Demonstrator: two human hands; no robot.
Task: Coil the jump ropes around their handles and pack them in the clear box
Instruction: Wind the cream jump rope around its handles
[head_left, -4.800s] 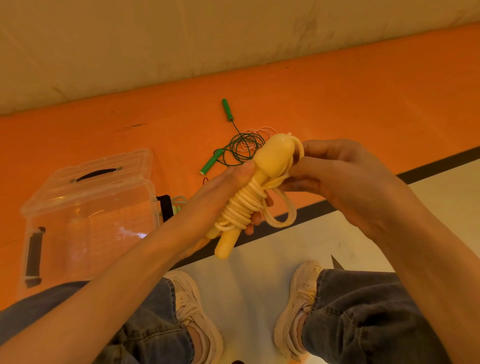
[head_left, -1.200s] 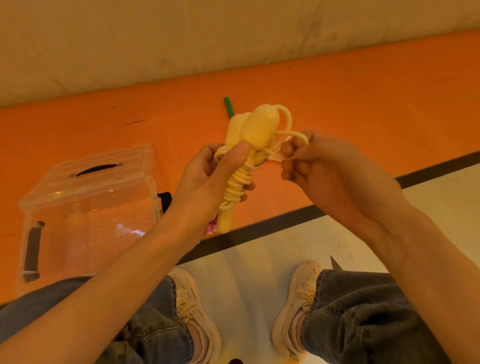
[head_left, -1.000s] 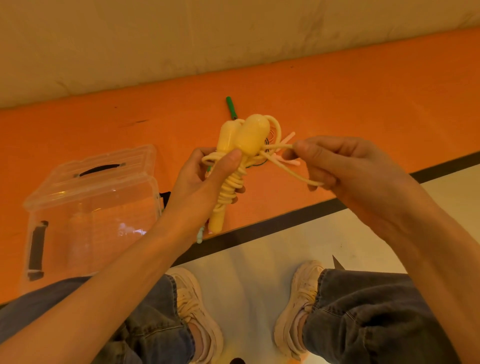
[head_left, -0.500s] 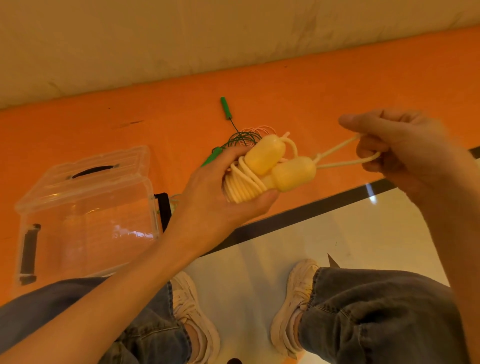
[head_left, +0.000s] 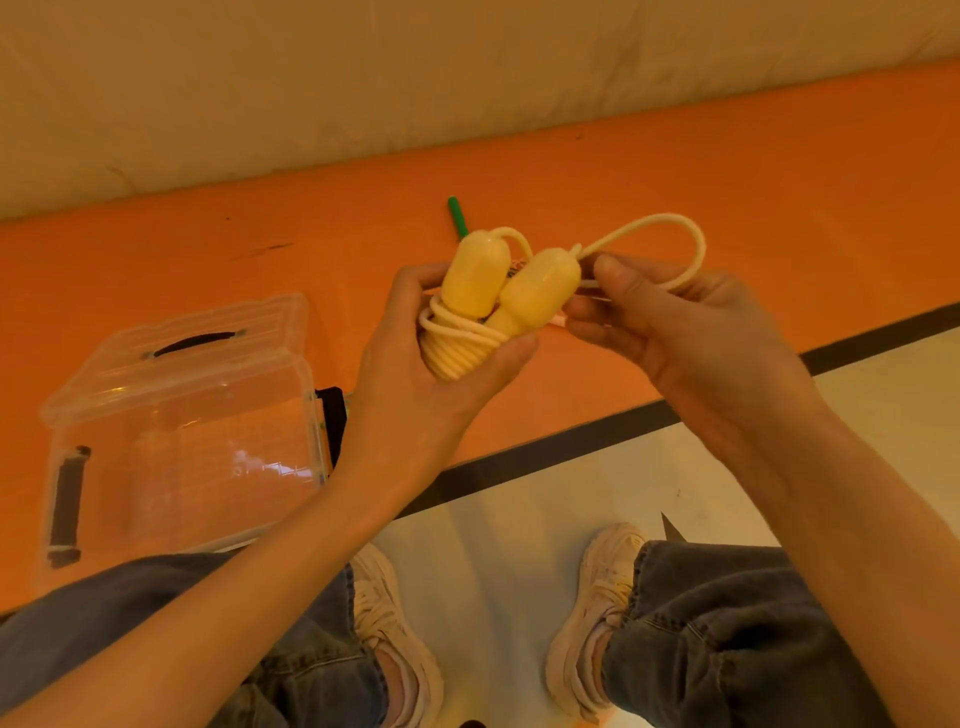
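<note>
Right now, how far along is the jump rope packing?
Done: most of the yellow rope is coiled round its two handles, gripped by the left hand. In hand: the right hand pinches the last loose loop, not yet tucked in. Left: the green rope still lies on the orange floor, and nothing shows inside the clear box.

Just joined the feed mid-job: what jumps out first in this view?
Centre frame, the left hand grips a yellow jump rope coiled around its two handles, while the right hand pinches the last loose loop. The clear box sits on the orange floor at left.
</note>
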